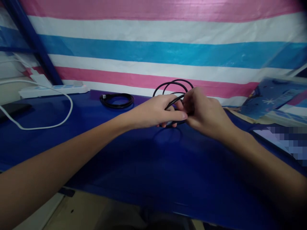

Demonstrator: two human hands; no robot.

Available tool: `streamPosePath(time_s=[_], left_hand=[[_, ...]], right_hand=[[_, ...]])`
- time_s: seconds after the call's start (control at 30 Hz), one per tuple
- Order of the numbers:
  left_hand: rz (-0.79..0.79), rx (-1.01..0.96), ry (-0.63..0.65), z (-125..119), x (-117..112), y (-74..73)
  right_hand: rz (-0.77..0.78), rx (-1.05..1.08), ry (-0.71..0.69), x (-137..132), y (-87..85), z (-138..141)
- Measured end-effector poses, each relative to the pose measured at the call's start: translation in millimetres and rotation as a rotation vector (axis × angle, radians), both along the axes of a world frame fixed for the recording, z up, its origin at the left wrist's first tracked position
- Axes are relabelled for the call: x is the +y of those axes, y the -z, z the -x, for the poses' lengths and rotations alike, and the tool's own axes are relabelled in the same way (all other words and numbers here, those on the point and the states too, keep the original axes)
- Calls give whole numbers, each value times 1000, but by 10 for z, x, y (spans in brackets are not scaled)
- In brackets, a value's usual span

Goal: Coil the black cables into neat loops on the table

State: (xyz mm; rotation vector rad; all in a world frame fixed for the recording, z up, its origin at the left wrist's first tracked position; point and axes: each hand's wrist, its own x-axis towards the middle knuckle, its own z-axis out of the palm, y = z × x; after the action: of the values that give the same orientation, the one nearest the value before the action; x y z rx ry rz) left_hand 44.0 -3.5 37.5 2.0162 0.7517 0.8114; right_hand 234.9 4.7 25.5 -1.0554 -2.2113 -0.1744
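A black cable [174, 82] is looped between my two hands, a little above the blue table. My left hand [158, 111] is closed on it, with the thumb stretched along the top and the loops rising behind the fingers. Right beside it, my right hand [203, 110] pinches the same cable, its fingertips touching the left thumb area. A greyish piece shows under the left fingers, too covered to name. To the left, a second black cable [117, 100] lies coiled on the table with a light-coloured plug end.
On the blue table [148, 172], a white power strip [55, 90] with a plugged-in charger and white cord [69, 108] sits at the left, near a dark flat object [15, 111]. Books or packets [271, 99] and a partly pixelated flat item lie at the right. A striped sheet [153, 52] hangs behind.
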Motion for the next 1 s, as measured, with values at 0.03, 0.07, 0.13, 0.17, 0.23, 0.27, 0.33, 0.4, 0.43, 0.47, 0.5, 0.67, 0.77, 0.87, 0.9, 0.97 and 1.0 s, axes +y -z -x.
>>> streamPosePath(time_s=[0.03, 0.07, 0.13, 0.17, 0.23, 0.27, 0.33, 0.4, 0.43, 0.47, 0.5, 0.67, 0.77, 0.87, 0.9, 0.97, 1.0], left_hand=[[16, -2, 6, 7, -1, -9], [29, -7, 10, 17, 5, -15], [57, -36, 14, 38, 33, -18], [78, -57, 17, 46, 48, -15], [129, -120, 32, 54, 72, -5], [158, -159, 43, 55, 79, 0], [213, -234, 69, 56, 80, 7], [246, -273, 83, 62, 68, 2], [245, -264, 79, 65, 58, -4], [231, -238, 68, 68, 46, -13], [204, -195, 52, 69, 31, -22], [44, -33, -92, 5, -36, -47], [-13, -44, -244, -28, -23, -26], [20, -113, -313, 11, 57, 9], [46, -157, -322, 37, 92, 20], [100, -271, -337, 89, 156, 34], [125, -316, -334, 111, 179, 37]], right_hand=[[13, 32, -4, -2, -5, -3], [10, 65, 4, -5, -15, -2], [-45, 130, 46, -15, -53, 10], [-83, 161, 68, -19, -77, 16], [-107, 222, 74, -22, -119, 21], [-69, 262, 52, -19, -130, 20], [78, 341, -9, -9, -127, 15], [197, 381, -56, -3, -101, 18], [212, 372, -58, -6, -87, 27], [198, 337, -45, -14, -79, 40], [164, 289, -23, -27, -77, 56], [74, 135, 28, -94, -140, 133], [258, 237, -48, -92, -162, 134], [627, 432, -170, -63, -145, 119], [726, 498, -225, -52, -135, 115], [819, 640, -333, -35, -120, 114], [835, 708, -372, -31, -117, 116]])
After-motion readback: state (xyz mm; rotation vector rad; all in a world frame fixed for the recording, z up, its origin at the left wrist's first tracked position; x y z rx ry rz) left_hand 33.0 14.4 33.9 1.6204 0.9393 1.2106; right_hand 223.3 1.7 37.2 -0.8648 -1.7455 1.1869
